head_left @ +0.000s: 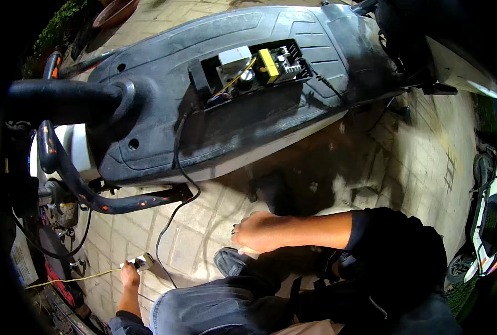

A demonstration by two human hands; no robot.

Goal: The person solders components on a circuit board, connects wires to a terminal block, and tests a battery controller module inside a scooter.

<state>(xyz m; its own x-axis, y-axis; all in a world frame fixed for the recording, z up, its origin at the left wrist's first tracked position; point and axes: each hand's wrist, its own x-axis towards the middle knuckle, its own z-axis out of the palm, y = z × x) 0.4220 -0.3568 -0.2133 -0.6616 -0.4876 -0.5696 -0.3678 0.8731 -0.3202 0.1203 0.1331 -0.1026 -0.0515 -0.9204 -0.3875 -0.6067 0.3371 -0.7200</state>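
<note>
At the lower left, my left hand (129, 274) is closed at the end of a white extension socket (144, 262), with a dark, plug-like shape by the fingertips. Above my shoe, my right hand (255, 231) is curled closed; a small dark bit shows at its fingers, but what it holds is hidden. An opened power unit (254, 72) in a black case lies on the seat of a scooter (165, 61). Inside it are a circuit board, a yellow-wrapped transformer (268, 66), a white block (235, 57) and coloured wires.
A black cable (177, 151) hangs from the power unit down to the paving (187, 240). A yellow cord (72, 279) runs left from the socket. The scooter's black bent rail (111, 204) juts out at left. Another vehicle (491, 218) stands at far right.
</note>
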